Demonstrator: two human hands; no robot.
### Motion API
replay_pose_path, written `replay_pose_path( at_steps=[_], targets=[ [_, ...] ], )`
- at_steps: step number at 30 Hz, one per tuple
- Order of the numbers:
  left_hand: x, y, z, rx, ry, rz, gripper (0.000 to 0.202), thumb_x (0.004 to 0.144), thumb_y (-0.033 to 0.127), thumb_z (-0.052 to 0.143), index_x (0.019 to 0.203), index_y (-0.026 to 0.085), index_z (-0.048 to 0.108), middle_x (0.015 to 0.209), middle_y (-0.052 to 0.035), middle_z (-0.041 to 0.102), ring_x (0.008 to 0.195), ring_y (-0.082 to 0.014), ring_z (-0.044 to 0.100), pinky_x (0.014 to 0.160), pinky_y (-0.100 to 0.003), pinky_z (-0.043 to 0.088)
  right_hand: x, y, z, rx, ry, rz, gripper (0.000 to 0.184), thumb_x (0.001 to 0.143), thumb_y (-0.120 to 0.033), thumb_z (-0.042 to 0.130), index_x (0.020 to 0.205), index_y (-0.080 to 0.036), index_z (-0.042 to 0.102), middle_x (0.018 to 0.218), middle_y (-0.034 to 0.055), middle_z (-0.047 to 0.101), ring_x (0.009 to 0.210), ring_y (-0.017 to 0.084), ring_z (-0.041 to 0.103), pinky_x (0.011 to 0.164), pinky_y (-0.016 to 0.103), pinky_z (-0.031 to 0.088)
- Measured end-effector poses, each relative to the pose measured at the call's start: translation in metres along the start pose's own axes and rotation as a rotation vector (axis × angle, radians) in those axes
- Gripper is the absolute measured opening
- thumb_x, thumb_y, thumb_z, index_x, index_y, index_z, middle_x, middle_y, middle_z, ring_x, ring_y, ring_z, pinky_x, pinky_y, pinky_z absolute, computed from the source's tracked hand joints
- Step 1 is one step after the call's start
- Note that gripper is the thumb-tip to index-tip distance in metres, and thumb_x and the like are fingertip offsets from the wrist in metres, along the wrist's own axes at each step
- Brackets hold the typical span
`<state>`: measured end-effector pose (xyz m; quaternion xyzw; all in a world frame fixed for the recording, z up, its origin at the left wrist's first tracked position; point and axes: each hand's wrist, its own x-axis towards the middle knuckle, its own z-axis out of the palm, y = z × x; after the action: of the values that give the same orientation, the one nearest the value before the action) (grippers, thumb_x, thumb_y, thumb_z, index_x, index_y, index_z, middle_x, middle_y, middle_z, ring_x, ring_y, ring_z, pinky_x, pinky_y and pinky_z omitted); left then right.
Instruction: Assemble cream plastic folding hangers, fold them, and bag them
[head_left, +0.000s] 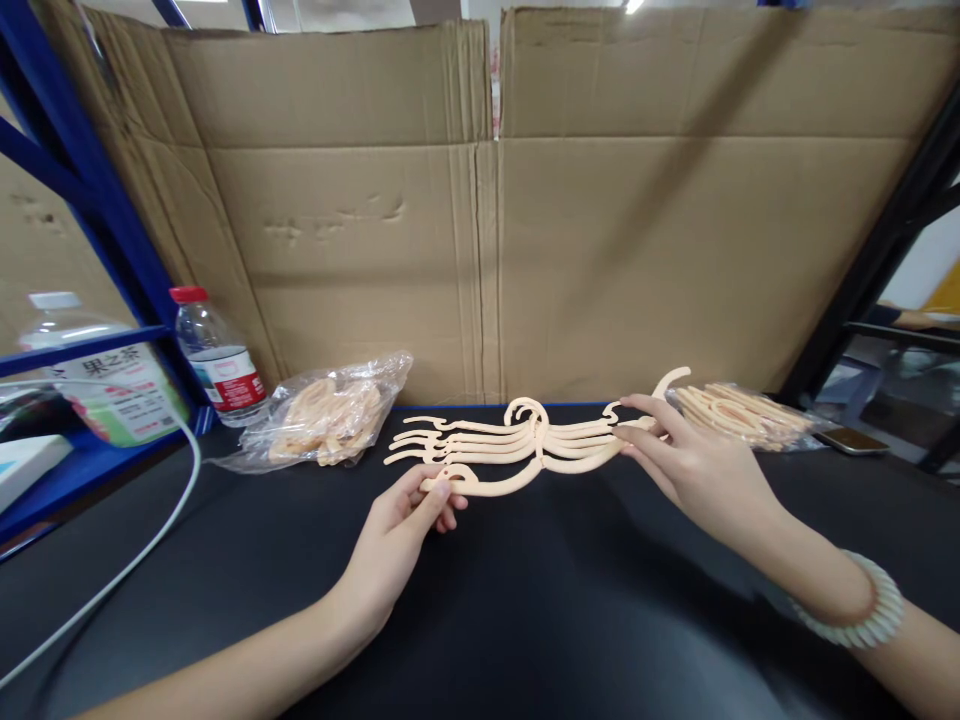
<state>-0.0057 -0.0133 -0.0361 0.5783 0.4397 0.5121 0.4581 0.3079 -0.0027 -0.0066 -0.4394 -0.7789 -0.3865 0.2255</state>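
Between my two hands is a cream-coloured plastic clothes hanger [510, 486], its two arms spread and joined near the hook. My left hand [401, 520] pinches the end of its left arm between thumb and fingers. At the other end, my right hand [694, 470] has its fingers closed on the right arm. Right behind it, several matching hangers [484, 440] lie side by side on the black table, their hooks bunched in the middle. The right fingers cover part of the right ends, so I cannot tell whether they touch those hangers too.
A clear bag of hanger parts [330, 415] lies at the back left, another bag [742, 415] at the back right near a phone [855, 440]. A red-capped bottle [221, 365] stands left. A white cable [169, 520] crosses the table's left side. Cardboard [375, 230] walls the back.
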Motion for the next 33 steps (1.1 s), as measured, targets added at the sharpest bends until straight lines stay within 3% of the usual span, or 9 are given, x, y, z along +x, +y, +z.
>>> replay_pose_path(
  at_steps=[9, 16, 19, 25, 28, 33],
  targets=[
    [0.000, 0.001, 0.001, -0.028, 0.041, -0.006, 0.026, 0.084, 0.041, 0.063, 0.090, 0.015, 0.063, 0.078, -0.0045, 0.066, 0.067, -0.0151, 0.053, 0.064, -0.028, 0.042, -0.003, 0.001, 0.009, 0.325, -0.093, 0.058, 0.023, 0.096, -0.020, 0.044, 0.096, -0.017, 0.066, 0.136, 0.0164, 0.047, 0.090, 0.025, 0.066, 0.073, 0.039, 0.057],
    [-0.002, 0.004, 0.003, -0.069, 0.064, -0.018, 0.026, 0.082, 0.041, 0.065, 0.087, 0.016, 0.061, 0.078, -0.0044, 0.067, 0.068, -0.0153, 0.055, 0.067, -0.028, 0.043, -0.003, 0.005, 0.014, 0.770, -0.074, 0.256, 0.014, 0.091, -0.025, 0.055, 0.104, -0.021, 0.057, 0.103, 0.0090, 0.066, 0.092, 0.025, 0.066, 0.080, 0.040, 0.056],
    [-0.001, 0.004, 0.002, -0.065, 0.055, -0.015, 0.026, 0.083, 0.042, 0.064, 0.088, 0.016, 0.061, 0.082, -0.0048, 0.068, 0.069, -0.0151, 0.056, 0.068, -0.028, 0.044, -0.003, 0.005, 0.015, 0.884, -0.114, 0.355, 0.027, 0.088, -0.028, 0.059, 0.114, -0.021, 0.057, 0.104, 0.0084, 0.067, 0.092, 0.025, 0.066, 0.083, 0.042, 0.055],
    [0.001, -0.002, -0.001, -0.115, 0.066, -0.040, 0.026, 0.085, 0.043, 0.063, 0.091, 0.018, 0.060, 0.068, 0.0009, 0.060, 0.070, -0.0147, 0.056, 0.070, -0.026, 0.044, 0.000, 0.005, 0.013, 1.272, -0.191, 0.495, 0.030, 0.081, -0.032, 0.069, 0.108, -0.019, 0.066, 0.104, 0.0084, 0.069, 0.091, 0.024, 0.067, 0.085, 0.040, 0.055],
    [0.001, -0.001, 0.000, -0.139, 0.065, -0.040, 0.028, 0.083, 0.042, 0.065, 0.096, 0.018, 0.058, 0.072, 0.0008, 0.062, 0.070, -0.0136, 0.057, 0.068, -0.026, 0.045, 0.003, 0.004, 0.011, 1.511, -0.263, 0.528, 0.036, 0.078, -0.034, 0.074, 0.109, -0.018, 0.066, 0.103, 0.0081, 0.069, 0.095, 0.023, 0.066, 0.087, 0.038, 0.055],
    [-0.003, 0.007, 0.008, -0.137, -0.065, -0.037, 0.037, 0.080, 0.042, 0.069, 0.104, 0.018, 0.053, 0.076, -0.0014, 0.067, 0.059, -0.0117, 0.055, 0.059, -0.025, 0.044, 0.005, -0.016, 0.009, 1.737, -0.476, 0.569, 0.037, 0.074, -0.035, 0.078, 0.104, -0.018, 0.064, 0.093, 0.0048, 0.067, 0.088, 0.019, 0.066, 0.080, 0.035, 0.056]
  ],
)
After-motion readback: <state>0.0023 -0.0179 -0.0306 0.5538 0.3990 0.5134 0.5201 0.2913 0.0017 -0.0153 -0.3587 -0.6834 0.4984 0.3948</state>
